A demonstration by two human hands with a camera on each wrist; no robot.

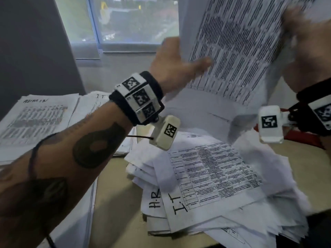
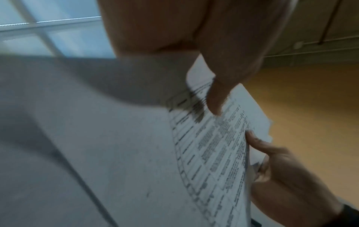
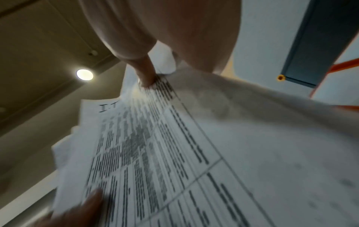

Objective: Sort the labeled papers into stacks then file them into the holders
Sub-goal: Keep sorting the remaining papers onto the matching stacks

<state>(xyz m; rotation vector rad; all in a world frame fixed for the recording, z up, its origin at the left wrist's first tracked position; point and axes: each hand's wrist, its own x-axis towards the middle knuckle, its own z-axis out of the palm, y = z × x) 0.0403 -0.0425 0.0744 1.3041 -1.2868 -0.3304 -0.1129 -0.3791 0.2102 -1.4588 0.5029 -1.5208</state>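
Both hands hold up a printed sheet labelled "I.T" [image 3: 136, 145], which shows in the head view as the raised paper [image 1: 240, 51] with more sheets behind it. My left hand [image 1: 195, 64] pinches its left edge, thumb on the printed face. My right hand [image 1: 302, 42] grips the right edge, blurred. The left wrist view has my left thumb [image 2: 213, 99] on the sheet and my right hand [image 2: 281, 165] at the far edge. A loose pile of papers [image 1: 215, 176] lies below, its top sheets marked "I.T" and "H.R".
An "ADMIN" stack [image 1: 35, 119] and an "IT" stack [image 1: 97, 104] lie at the table's [image 1: 114, 203] back left. A red holder [image 1: 304, 136] shows behind my right wrist. A window [image 1: 125, 24] is straight ahead beyond the table.
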